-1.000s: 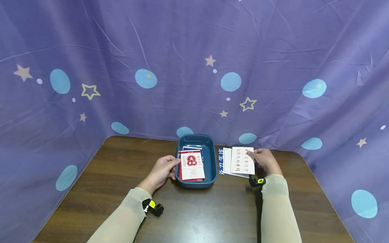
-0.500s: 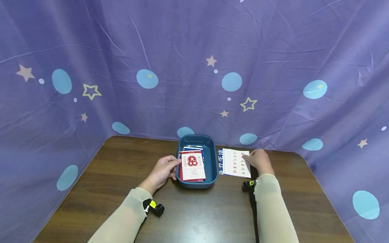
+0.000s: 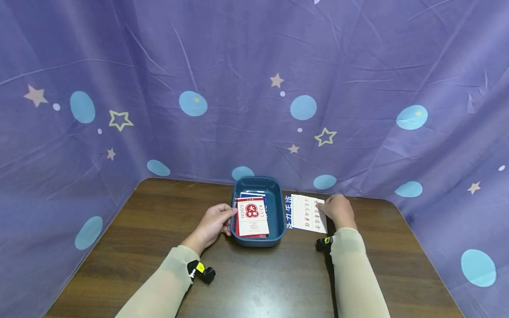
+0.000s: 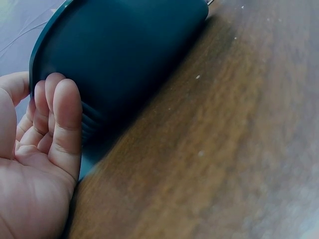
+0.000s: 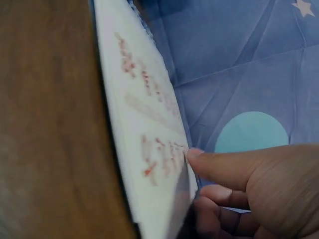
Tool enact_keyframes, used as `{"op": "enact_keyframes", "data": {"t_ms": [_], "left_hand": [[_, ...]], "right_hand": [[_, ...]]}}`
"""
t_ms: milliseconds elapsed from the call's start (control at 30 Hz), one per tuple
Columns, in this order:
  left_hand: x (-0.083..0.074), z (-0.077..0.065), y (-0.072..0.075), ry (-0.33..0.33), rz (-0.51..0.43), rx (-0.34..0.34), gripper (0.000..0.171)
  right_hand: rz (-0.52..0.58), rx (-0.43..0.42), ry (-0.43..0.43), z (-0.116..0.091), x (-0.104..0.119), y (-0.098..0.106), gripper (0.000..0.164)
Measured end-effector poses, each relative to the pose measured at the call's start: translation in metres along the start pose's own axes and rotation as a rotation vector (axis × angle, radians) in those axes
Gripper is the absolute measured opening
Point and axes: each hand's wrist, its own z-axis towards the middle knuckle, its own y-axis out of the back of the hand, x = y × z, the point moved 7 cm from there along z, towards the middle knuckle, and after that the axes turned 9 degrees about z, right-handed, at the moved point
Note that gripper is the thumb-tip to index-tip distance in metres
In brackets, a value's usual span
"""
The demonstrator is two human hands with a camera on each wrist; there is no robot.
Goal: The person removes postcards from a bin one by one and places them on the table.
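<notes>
A dark blue plastic tray stands on the table. My left hand grips its left side, thumb over the rim and fingers against the outer wall. Inside the tray lies a white card with red "GOOD LUCK" print, overlapping red and blue cards. To the right of the tray, my right hand pinches the right edge of a white card with orange lettering between thumb and fingers. That card overlaps a blue card with white characters, which shows along its left side.
The brown wooden table reaches back to a purple curtain with stars and light blue ovals, which closes off the rear and both sides. A black wrist camera sits at my left wrist, another at my right.
My right hand has moved slightly left and lowered the white card over the other cards, lining it up with them. The left hand has stayed at the tray.
</notes>
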Motion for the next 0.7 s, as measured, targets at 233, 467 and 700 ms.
{"op": "enact_keyframes", "data": {"t_ms": [233,467,700], "left_hand": [[0.001,0.001,0.000,-0.002,0.008,0.003,0.030],[0.002,0.000,0.002,-0.004,-0.001,-0.002,0.034],[-0.001,-0.001,-0.001,-0.011,-0.003,0.011,0.026]], "right_hand": [[0.065,-0.032,0.075,-0.002,0.025,0.008,0.030],[0.134,0.003,0.226,-0.016,0.082,0.007,0.027],[0.168,0.067,0.326,-0.036,0.133,-0.003,0.021]]}}
